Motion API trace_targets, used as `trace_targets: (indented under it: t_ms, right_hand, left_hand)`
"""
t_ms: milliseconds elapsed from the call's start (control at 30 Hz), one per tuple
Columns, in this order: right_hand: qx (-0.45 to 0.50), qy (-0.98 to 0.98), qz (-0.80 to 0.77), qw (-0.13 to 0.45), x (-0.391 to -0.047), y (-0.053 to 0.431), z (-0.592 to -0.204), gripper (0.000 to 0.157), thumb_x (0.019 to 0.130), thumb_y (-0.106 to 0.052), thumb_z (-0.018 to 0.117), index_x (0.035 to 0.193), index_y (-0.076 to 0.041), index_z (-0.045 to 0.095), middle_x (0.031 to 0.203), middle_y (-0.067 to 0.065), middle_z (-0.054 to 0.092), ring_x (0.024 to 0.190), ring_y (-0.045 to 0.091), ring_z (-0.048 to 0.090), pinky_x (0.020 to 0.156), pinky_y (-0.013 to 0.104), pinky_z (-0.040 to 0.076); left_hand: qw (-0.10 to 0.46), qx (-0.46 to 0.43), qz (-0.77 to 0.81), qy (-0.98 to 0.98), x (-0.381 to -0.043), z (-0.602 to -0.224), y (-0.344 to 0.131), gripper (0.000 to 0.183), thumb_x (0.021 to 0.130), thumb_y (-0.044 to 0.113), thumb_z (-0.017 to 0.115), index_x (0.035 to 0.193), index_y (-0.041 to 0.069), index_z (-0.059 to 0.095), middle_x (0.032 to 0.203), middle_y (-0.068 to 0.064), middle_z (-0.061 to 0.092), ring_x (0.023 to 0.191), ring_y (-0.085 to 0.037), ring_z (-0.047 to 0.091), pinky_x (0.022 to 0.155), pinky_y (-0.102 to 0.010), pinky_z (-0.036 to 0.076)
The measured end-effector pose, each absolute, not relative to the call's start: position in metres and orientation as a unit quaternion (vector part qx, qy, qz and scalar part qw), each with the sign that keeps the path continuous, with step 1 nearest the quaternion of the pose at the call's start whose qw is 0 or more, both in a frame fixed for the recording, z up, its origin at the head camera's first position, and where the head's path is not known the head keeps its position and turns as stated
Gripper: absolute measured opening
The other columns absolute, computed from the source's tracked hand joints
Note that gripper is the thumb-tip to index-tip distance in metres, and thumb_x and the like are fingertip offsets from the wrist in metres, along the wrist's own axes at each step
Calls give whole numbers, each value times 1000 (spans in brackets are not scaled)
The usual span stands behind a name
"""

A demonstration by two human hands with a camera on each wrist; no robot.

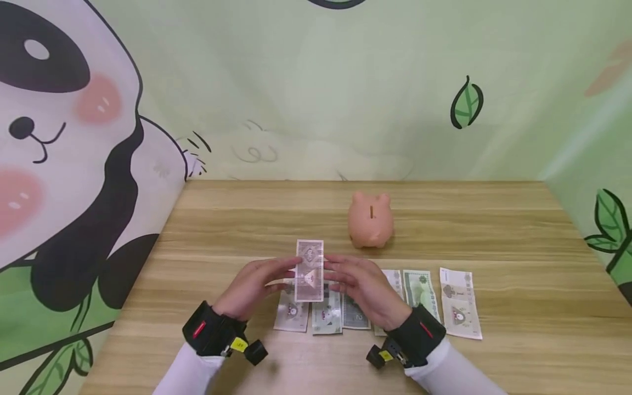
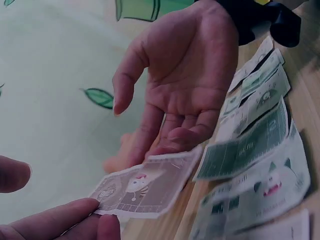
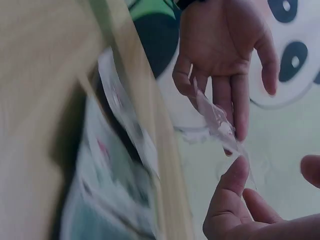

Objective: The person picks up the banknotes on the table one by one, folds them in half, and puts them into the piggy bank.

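A pale purple play banknote [image 1: 309, 270] with a cartoon figure is held up lengthwise in the head view. My left hand [image 1: 254, 285] grips its left edge between the fingers, the thumb standing apart. From the other side my right hand [image 1: 365, 285] holds the right edge between its fingers, palm facing the left hand. In the left wrist view the note [image 2: 150, 187] spans the gap between both hands. Under and beside the hands lie more play notes in a row: a pinkish one [image 1: 291, 317], a green one [image 1: 327, 317] and a dark grey-blue one [image 1: 354, 317].
A pink piggy bank [image 1: 371, 222] with a slot on top stands behind the right hand. Another green note [image 1: 421, 291] and a pale pink note [image 1: 461, 307] lie to the right on the wooden table [image 1: 533, 263]. A printed panda backdrop [image 1: 316, 109] encloses the table.
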State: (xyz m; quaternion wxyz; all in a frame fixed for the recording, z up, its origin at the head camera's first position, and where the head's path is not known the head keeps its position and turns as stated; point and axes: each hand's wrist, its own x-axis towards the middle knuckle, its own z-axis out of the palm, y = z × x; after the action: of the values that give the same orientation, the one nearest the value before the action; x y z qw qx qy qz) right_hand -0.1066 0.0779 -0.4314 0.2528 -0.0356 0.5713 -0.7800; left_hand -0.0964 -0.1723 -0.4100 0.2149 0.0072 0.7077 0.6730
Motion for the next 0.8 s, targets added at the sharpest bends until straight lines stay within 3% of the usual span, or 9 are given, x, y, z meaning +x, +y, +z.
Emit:
trace_targets:
  t_ms: [167, 300, 533, 800]
  right_hand:
    - [-10, 586, -780, 220, -116, 106, -430, 51, 103, -7, 54, 149, 10, 43, 129, 6, 66, 103, 11, 67, 93, 25, 56]
    - [-6, 603, -773, 196, -123, 128, -424, 48, 103, -6, 55, 147, 12, 44, 112, -5, 68, 98, 10, 66, 91, 25, 57]
    - [-6, 649, -741, 174, -131, 156, -413, 50, 105, -9, 56, 149, 11, 43, 113, -7, 68, 100, 7, 66, 90, 24, 57]
    - [-4, 683, -713, 158, -136, 165, -409, 54, 100, -1, 58, 150, 12, 42, 121, 5, 69, 97, 6, 67, 85, 24, 57]
  left_hand:
    - [223, 27, 679, 699, -116, -410, -139, 45, 109, 29, 47, 139, 1, 63, 147, -14, 61, 126, -25, 60, 116, -52, 44]
    - [225, 45, 685, 691, -127, -406, -114, 46, 107, 32, 52, 139, 1, 63, 145, -14, 62, 125, -25, 61, 116, -52, 45]
    - [221, 67, 688, 688, -140, -402, -80, 44, 107, 31, 51, 137, 2, 65, 144, -14, 64, 124, -25, 64, 110, -46, 51]
    - [215, 72, 705, 672, -147, -407, -59, 42, 108, 26, 52, 142, 3, 61, 142, -17, 63, 120, -25, 66, 106, -45, 55]
